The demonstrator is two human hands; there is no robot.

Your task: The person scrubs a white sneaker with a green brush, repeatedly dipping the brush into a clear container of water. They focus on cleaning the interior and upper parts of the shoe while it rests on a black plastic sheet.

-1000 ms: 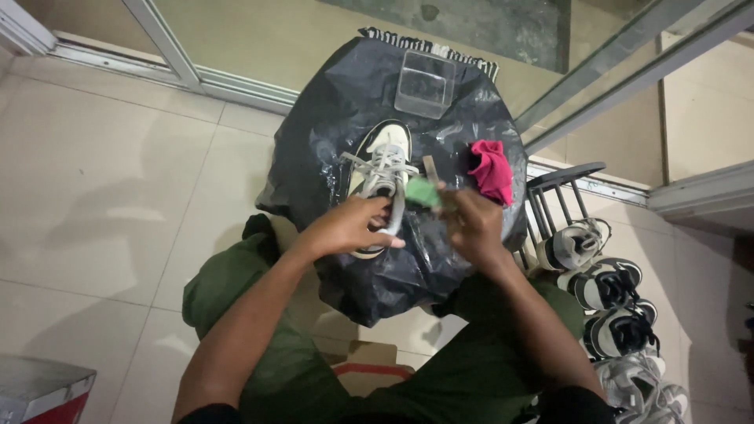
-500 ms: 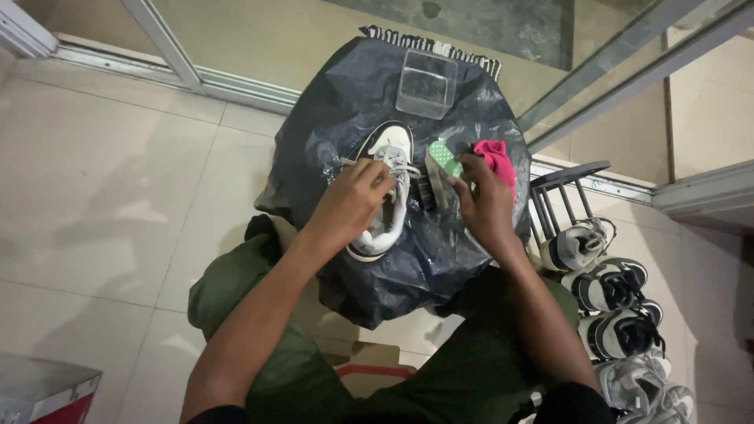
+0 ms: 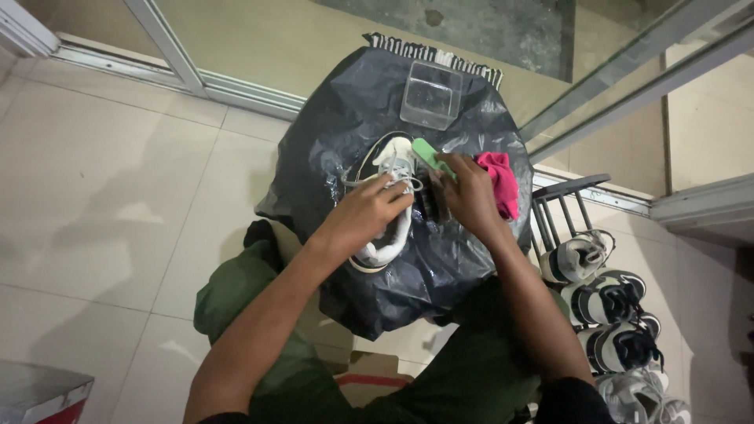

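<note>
Black plastic covers the counter (image 3: 330, 157); the left hand (image 3: 363, 212) grips a white, dark-trimmed shoe (image 3: 385, 228), the right hand (image 3: 467, 196) clasps a green brush (image 3: 428, 153).

A glossy, crinkled black plastic sheet (image 3: 353, 126) is covering the tabletop, shining beside a clear hard-plastic box (image 3: 430, 94), a soft pink cloth (image 3: 499, 182), a smooth green plastic brush (image 3: 430, 154) and matt floor tiles (image 3: 102, 196).
</note>
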